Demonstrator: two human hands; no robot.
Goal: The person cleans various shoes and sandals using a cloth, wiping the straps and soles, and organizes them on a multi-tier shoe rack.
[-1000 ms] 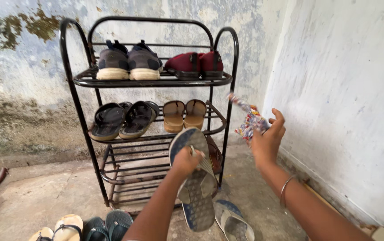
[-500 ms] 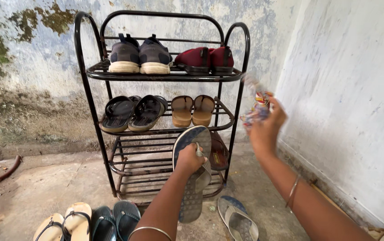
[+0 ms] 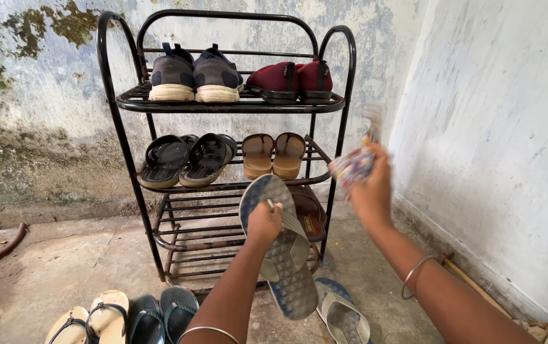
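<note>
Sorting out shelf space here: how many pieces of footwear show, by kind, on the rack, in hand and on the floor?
Grey sneakers: 2
Maroon slip-ons: 2
Black sandals: 2
Tan sandals: 2
Brown shoe, lower shelf: 1
Blue-grey flip-flops, one in the left hand, one on the floor: 2
Cream sandals, floor: 2
Teal sandals, floor: 2
Total: 15

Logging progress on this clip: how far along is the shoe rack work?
Done: the rack has sneakers and red shoes on top, black sandals and tan sandals on the middle shelf. In hand: left hand grips a grey flip-flop; right hand holds a patterned cloth. Left: its mate and two floor pairs; lower shelves mostly bare.
</note>
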